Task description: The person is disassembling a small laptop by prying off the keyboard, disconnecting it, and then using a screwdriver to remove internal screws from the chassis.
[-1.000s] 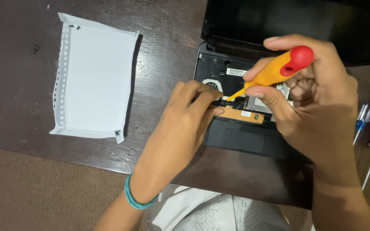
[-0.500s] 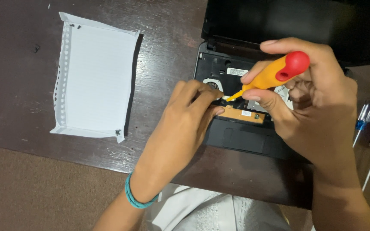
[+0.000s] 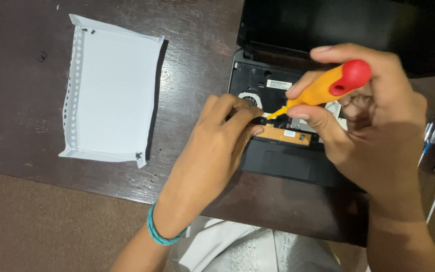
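Little has changed since half a second ago; only the screwdriver's red cap sits slightly lower. One sheet of lined paper (image 3: 112, 90) lies on the dark table (image 3: 21, 65), well left. The left hand (image 3: 212, 151) pinches at the opened laptop (image 3: 278, 161), fingertips beside its orange board (image 3: 283, 135); what they hold is hidden. The right hand (image 3: 373, 131) grips one orange screwdriver (image 3: 323, 88) closed-fisted, covering the laptop's right side.

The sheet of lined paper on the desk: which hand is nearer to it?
Left. The left hand lies just right of the sheet of lined paper, fingertips on the opened laptop. The right hand, holding the orange screwdriver, is farther right, over the laptop.
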